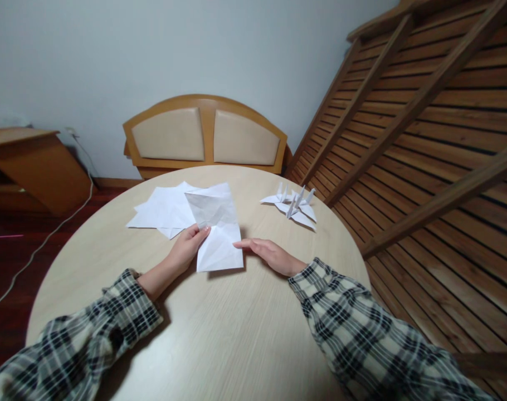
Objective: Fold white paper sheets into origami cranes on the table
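Note:
A creased white sheet of paper [220, 250] is held a little above the round table, its shadow falling below it. My left hand [187, 245] pinches its left edge, thumb on top and the other fingers hidden behind. At the right edge, my right hand [268, 253] has its fingers stretched out, the fingertips touching the paper's margin. The upper part of the sheet is shaded and slants back, with crossing fold lines. Beyond my left hand lie several loose white sheets [161, 206], overlapping unevenly. Several folded paper cranes [293, 209] stand grouped on the right side.
The round pale wooden table [237, 334] carries everything. Behind it rises a padded headboard [170, 136] against the wall. Wooden slats [437, 133] lean close on the right. A brown desk [40, 167] and a white cable [48, 236] are at the left.

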Action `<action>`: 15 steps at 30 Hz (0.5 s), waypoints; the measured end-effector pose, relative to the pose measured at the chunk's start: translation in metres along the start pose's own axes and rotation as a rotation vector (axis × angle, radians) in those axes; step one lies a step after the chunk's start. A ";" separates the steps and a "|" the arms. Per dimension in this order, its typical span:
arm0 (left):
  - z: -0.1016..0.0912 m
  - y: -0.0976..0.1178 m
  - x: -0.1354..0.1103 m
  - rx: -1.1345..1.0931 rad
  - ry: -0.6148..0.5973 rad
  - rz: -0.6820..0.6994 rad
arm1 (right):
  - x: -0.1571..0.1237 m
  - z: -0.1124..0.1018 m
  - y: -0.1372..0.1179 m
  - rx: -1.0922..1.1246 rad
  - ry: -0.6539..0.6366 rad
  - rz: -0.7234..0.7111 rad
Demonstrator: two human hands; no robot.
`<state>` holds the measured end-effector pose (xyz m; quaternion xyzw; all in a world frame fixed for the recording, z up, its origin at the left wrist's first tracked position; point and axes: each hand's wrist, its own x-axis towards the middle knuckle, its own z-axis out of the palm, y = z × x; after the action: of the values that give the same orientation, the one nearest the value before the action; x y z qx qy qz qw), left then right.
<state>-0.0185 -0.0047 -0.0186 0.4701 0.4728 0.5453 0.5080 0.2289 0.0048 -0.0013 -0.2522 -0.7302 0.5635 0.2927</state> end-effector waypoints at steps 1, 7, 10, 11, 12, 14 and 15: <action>-0.001 -0.001 0.001 -0.024 0.023 -0.012 | 0.000 0.000 -0.001 -0.011 -0.011 0.003; 0.000 0.007 0.001 -0.077 0.115 -0.031 | -0.001 0.000 -0.004 -0.043 -0.056 -0.001; -0.001 0.006 0.005 -0.105 0.199 0.022 | -0.002 0.000 -0.006 -0.009 -0.096 -0.002; -0.002 0.005 0.007 -0.128 0.236 0.052 | -0.002 0.001 -0.007 0.005 -0.106 -0.008; -0.002 0.004 0.010 -0.146 0.245 0.067 | -0.002 0.001 -0.007 0.019 -0.107 -0.012; -0.002 0.002 0.012 -0.179 0.238 0.048 | -0.002 0.001 -0.007 0.037 -0.064 -0.014; -0.002 0.003 0.013 -0.195 0.222 0.030 | -0.002 0.000 -0.006 0.037 -0.019 -0.014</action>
<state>-0.0213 0.0077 -0.0158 0.3624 0.4638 0.6447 0.4877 0.2298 0.0018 0.0042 -0.2363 -0.7242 0.5771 0.2944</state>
